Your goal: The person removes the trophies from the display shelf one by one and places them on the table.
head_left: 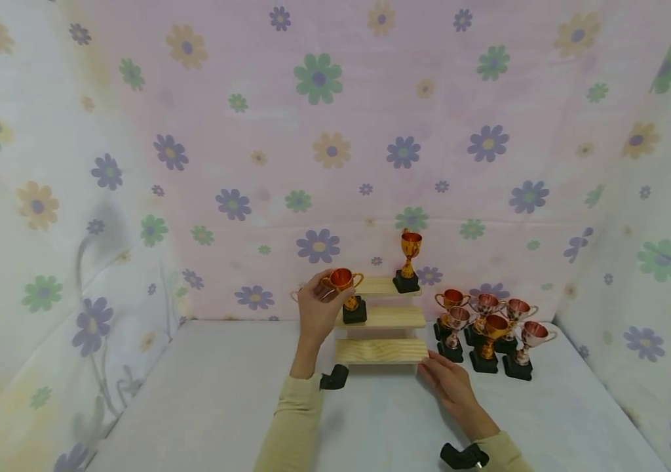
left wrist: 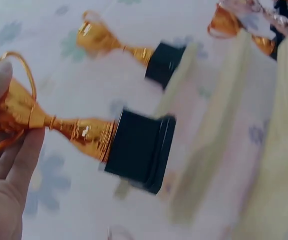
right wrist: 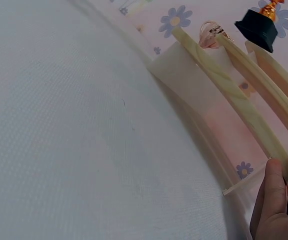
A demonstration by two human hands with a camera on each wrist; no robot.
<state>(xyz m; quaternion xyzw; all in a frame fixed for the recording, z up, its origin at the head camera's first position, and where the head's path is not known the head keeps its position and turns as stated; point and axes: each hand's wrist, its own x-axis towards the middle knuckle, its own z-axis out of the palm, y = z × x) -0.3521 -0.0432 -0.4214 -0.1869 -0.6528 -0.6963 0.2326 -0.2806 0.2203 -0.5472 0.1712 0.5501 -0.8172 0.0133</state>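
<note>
My left hand [head_left: 319,308] holds a gold trophy cup [left wrist: 89,135] by its bowl and handles, its black base [head_left: 354,311] hanging in front of the stepped wooden shelf [head_left: 379,351]. At the shelf's lowest board, my right hand [head_left: 450,387] pinches the right end between thumb and fingers [right wrist: 274,187]. Another gold trophy [head_left: 410,252] stands upright on the top board's right side. A pinkish trophy [right wrist: 211,35] shows partly near the shelf's left end; my left hand mostly hides it in the head view.
Right of the shelf, several trophies stand grouped on the white table [head_left: 223,393], among them a gold one [head_left: 493,331] and a rose-coloured one [head_left: 531,337]. Flowered cloth [head_left: 276,177] hangs behind and at both sides.
</note>
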